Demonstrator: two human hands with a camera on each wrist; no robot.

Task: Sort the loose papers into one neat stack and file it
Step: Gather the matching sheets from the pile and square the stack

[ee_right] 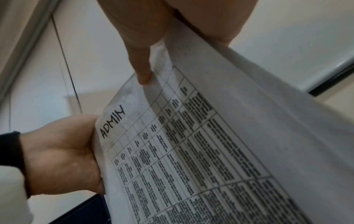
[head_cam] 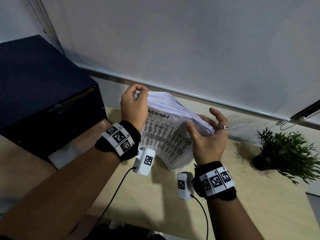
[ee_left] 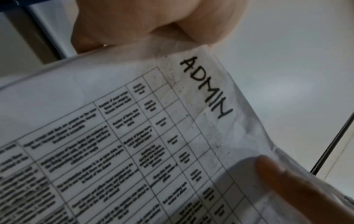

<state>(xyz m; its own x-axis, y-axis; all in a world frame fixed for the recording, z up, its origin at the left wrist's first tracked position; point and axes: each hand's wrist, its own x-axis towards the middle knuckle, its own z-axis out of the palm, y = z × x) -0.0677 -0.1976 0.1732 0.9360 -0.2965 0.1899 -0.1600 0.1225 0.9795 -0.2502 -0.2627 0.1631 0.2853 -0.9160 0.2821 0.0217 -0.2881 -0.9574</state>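
One stack [head_cam: 166,135], seemingly upright, ADMIN heading [head_cam: 159,116] uppermost.

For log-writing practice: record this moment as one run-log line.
left hand: grips paper stack corner | right hand: holds fanned edge | front sheet: marked ADMIN | filing: not done

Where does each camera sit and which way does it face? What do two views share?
Head: on the head, facing down at the desk; left hand and right hand hold papers.
Left wrist: looks up along the palm at the printed sheet.
Right wrist: looks along the thumb at it; left hand opposite.
Shared: both wrist views show ADMIN.
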